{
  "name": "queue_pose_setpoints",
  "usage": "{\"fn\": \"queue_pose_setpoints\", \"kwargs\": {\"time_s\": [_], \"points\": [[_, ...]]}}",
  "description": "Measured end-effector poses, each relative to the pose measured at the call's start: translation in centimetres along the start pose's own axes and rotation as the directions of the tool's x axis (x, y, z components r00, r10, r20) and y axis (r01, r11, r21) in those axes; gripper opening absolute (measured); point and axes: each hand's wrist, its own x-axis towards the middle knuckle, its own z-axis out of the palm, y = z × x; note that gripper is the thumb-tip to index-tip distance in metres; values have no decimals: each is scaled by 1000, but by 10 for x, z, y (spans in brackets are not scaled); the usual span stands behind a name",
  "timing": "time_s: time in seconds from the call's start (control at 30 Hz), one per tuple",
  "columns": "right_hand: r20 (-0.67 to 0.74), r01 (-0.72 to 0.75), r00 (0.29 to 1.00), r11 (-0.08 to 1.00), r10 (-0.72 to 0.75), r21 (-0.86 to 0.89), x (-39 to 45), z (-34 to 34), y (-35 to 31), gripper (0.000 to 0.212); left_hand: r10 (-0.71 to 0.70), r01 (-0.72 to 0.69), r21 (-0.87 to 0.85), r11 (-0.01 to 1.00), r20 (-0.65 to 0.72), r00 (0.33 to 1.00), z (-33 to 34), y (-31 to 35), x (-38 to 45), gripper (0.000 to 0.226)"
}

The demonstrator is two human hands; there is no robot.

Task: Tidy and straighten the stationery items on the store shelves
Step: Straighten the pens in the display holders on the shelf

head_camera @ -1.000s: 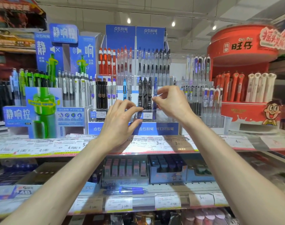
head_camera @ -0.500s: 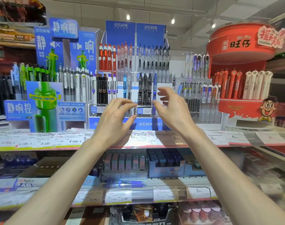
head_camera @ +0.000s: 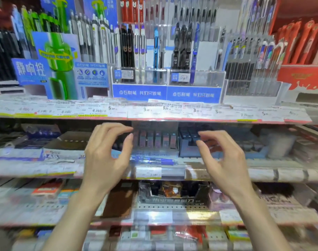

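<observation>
clear plastic pen rack (head_camera: 196,78), upright pens

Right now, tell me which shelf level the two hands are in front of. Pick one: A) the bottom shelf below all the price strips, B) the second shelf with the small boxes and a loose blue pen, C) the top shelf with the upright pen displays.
B: the left hand and right hand hover, holding nothing, before the second shelf, where the loose blue pen lies, below the upright pen displays.
</observation>
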Motion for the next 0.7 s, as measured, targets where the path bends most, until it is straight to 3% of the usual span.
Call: {"fn": "queue_pose_setpoints", "kwargs": {"time_s": [0.13,0.33,0.5,0.6,0.7], "points": [[96,-169,980,982,176,-79,-33,11,38,12,-164,168,-23,986,125,979,10,-23,-40,12],[186,-201,951,952,246,-231,-44,20,65,14,-312,309,81,948,435,845,25,-51,-75,23],[243,-159,941,940,237,-301,-38,24,68,16,-292,242,165,956,467,835,29,-56,-73,24],[290,-80,939,940,182,-332,-27,34,68,13,-208,114,218,969,481,851,32,-60,-66,22],[386,-18,910,944,152,-330,-14,48,63,16,-147,-9,271,963,549,823,37,-63,-59,25]]}}
